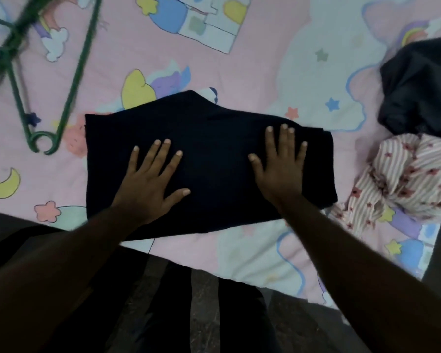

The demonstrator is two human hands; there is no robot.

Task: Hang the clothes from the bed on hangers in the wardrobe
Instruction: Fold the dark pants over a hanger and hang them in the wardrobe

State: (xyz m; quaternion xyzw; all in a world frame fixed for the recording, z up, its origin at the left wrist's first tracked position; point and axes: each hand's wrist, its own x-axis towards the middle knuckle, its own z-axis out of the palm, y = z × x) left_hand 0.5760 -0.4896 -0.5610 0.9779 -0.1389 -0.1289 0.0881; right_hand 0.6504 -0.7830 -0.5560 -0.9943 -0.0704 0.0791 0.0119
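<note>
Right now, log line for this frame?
left hand, right hand flat on folded dark navy garment | green plastic hangers on pink bedsheet

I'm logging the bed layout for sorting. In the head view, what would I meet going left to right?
Green hangers → left hand → right hand, both flat on the folded dark garment → striped garment.
</note>
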